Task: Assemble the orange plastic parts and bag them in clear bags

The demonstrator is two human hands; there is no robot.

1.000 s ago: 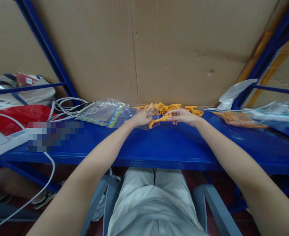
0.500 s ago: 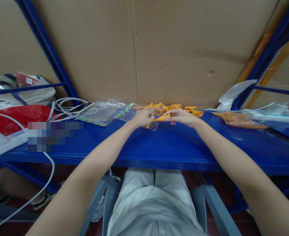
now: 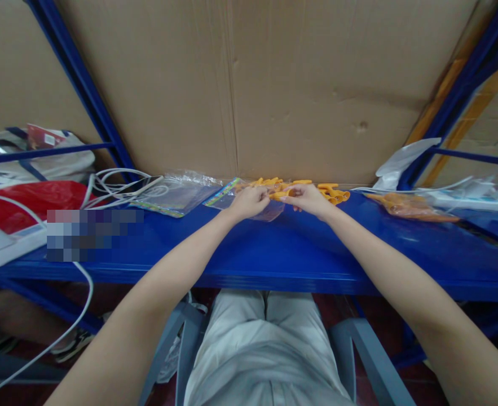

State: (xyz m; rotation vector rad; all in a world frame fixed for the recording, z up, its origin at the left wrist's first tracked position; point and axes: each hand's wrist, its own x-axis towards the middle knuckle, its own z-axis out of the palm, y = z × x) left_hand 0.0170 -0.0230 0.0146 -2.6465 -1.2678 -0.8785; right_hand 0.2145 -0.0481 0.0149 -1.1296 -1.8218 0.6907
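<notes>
My left hand (image 3: pixel 251 202) is closed on a clear plastic bag (image 3: pixel 270 214) with a colourful strip along its left end. Between my two hands is an orange plastic piece (image 3: pixel 279 195) with a round open end. My right hand (image 3: pixel 308 198) pinches this piece, whose left end is at the bag's mouth; how far it sits inside cannot be made out. Behind both hands, more orange pieces (image 3: pixel 335 194) lie in a heap against the cardboard, partly hidden by my fingers.
Flat clear bags (image 3: pixel 172 194) lie left on the blue table (image 3: pixel 249 254). White cables (image 3: pixel 113 186) and a red bag (image 3: pixel 32 203) are farther left. To the right are a filled bag of orange pieces (image 3: pixel 409 206) and a white power strip (image 3: pixel 472 200). Cardboard (image 3: pixel 274 84) stands behind.
The orange piece has moved up and left to the bag, and my right hand has shifted slightly left with it. More of the bag now shows beneath my hands.
</notes>
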